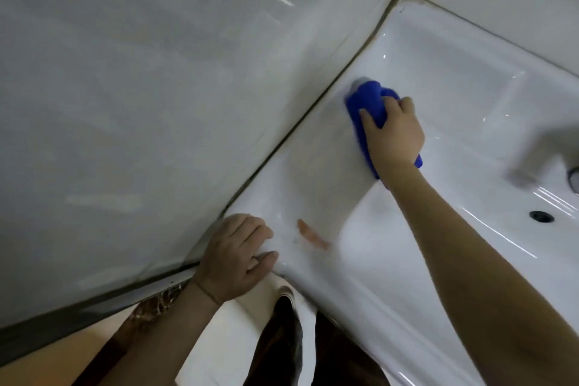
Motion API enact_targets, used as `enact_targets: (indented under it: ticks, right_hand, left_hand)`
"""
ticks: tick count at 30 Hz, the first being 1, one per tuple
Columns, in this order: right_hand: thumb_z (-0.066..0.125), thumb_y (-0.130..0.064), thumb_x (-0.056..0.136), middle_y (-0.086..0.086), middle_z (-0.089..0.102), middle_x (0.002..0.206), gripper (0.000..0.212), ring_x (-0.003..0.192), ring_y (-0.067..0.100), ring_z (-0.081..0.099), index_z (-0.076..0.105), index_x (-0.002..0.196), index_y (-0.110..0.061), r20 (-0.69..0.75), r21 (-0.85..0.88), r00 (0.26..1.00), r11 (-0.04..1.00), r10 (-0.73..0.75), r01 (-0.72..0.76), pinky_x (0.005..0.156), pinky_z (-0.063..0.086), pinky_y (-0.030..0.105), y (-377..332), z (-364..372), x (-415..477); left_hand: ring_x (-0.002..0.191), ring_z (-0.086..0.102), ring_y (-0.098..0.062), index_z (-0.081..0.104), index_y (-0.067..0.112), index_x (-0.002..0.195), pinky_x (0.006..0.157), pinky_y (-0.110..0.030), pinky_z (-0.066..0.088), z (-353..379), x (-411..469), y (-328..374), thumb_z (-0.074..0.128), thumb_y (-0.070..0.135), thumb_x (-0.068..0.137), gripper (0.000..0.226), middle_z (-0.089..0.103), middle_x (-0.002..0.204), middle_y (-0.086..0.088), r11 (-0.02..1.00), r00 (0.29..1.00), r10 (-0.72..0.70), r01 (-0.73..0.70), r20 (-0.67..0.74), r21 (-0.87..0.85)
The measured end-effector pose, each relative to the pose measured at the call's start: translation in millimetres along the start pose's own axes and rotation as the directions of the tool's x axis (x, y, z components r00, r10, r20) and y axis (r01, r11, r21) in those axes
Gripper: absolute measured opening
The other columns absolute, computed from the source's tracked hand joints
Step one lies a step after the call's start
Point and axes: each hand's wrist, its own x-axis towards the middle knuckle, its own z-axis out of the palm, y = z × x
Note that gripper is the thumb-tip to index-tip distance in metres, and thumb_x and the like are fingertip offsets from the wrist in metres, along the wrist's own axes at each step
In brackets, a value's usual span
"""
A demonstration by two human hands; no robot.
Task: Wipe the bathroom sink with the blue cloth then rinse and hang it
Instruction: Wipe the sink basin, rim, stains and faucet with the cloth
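While the wipe is under way, each part stands as follows.

Right hand: the right hand (393, 131) presses down on the blue cloth (366, 103), fingers spread and curled over the bunched fabric, gripping it against the porcelain.

Left hand: the left hand (236, 255) holds nothing; it lies flat, fingers loosely extended, braced on the near left corner of the sink.

Cloth position: on the flat left ledge of the bathroom sink (438, 78), close to the dark seam where the ledge meets the wall panel (141, 88). Its long axis runs from near the wall back under the palm towards the wrist.

Key relation: an orange smear (313, 234) lies on the ledge between the hands, nearer the left hand; the cloth lies further along the ledge, so a pull towards the body would probably reach it.

Basin: the bowl opens to the right; a dark overflow hole (541, 216) shows, and the bowl looks empty.

Faucet: blurred at the right edge.

Progress: wiping, I judge; rinsing and hanging remain.
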Motion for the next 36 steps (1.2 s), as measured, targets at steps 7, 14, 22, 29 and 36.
enact_targets:
  ticks: [7, 14, 22, 29, 36]
  right_hand:
    - [0.061, -0.042, 0.09, -0.003, 0.057, 0.111, 0.035, 0.089, 0.018, 0.057, 0.06, 0.117, -0.02, 0.262, 0.191, 0.909, 0.941, -0.323, 0.279, 0.065, 0.043, 0.029, -47.2, 3.4, -168.6]
    - [0.065, -0.044, 0.088, -0.01, 0.058, 0.109, 0.027, 0.086, 0.012, 0.058, 0.065, 0.109, -0.026, 0.199, 0.176, 0.972, 0.98, -0.128, 0.093, 0.068, 0.044, 0.028, -46.8, 2.0, -159.6]
    - [0.067, -0.046, 0.086, -0.014, 0.058, 0.095, 0.014, 0.082, 0.005, 0.059, 0.066, 0.095, -0.037, 0.525, 0.318, 0.851, 0.934, -0.029, -0.164, 0.079, 0.049, 0.033, -16.5, -50.3, -215.3]
    - [0.066, -0.048, 0.085, -0.016, 0.057, 0.103, 0.024, 0.087, 0.009, 0.058, 0.065, 0.104, -0.033, 0.316, 0.256, 0.938, 0.965, -0.145, 0.063, 0.071, 0.046, 0.029, -61.6, -0.8, -181.0]
    - [0.064, -0.044, 0.09, 0.006, 0.061, 0.107, 0.036, 0.09, 0.029, 0.063, 0.065, 0.116, -0.02, 0.055, 0.056, 0.972, 0.972, -0.23, 0.227, 0.067, 0.044, 0.032, -22.9, 5.8, -99.1]
  left_hand:
    - [0.092, 0.055, -0.021, 0.068, 0.007, 0.095, 0.099, -0.028, 0.041, 0.3, -12.5, -12.6, 0.05, 0.04, 0.095, 0.038, 0.068, 0.092, -0.01, 0.996, 1.0, -0.01, 0.01, 0.004, -0.092]
    - [0.086, 0.052, -0.021, 0.065, 0.009, 0.087, 0.084, -0.03, 0.04, 9.8, -12.3, -13.8, 0.055, 0.037, 0.09, 0.031, 0.064, 0.083, -0.008, 0.992, 0.999, -0.015, 0.008, -0.052, -0.125]
    - [0.079, 0.049, -0.019, 0.06, 0.009, 0.079, 0.079, -0.025, 0.037, 3.6, -10.5, -14.1, 0.064, 0.031, 0.084, 0.024, 0.058, 0.078, -0.006, 0.971, 0.994, 0.002, -0.028, -0.109, -0.238]
    - [0.091, 0.054, -0.019, 0.069, 0.009, 0.09, 0.091, -0.028, 0.041, 11.8, -13.6, -17.4, 0.06, 0.033, 0.088, 0.026, 0.068, 0.087, -0.007, 0.983, 0.99, 0.058, -0.079, -0.128, -0.164]
    - [0.093, 0.058, -0.02, 0.072, 0.011, 0.09, 0.097, -0.03, 0.04, 14.2, -10.6, -16.2, 0.055, 0.031, 0.088, 0.026, 0.071, 0.09, -0.004, 0.988, 0.986, 0.09, -0.106, -0.137, -0.11]
